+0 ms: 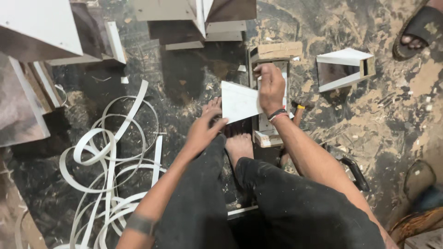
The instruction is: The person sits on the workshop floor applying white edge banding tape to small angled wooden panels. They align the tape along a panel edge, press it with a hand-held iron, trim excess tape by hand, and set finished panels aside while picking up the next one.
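I see the left hand (201, 131) pinching the lower corner of a white panel (238, 101) above the bare feet, the right hand (271, 86) gripping its top edge by an open frame (272, 99) on the floor — fitting underway, unfinished; finished boxes (344, 69) lie near.

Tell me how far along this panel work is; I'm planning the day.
Done: a folded white piece lies aside on the floor. In hand: left hand and right hand hold a white panel. Left: loose white edge strip coils unused; boards wait.
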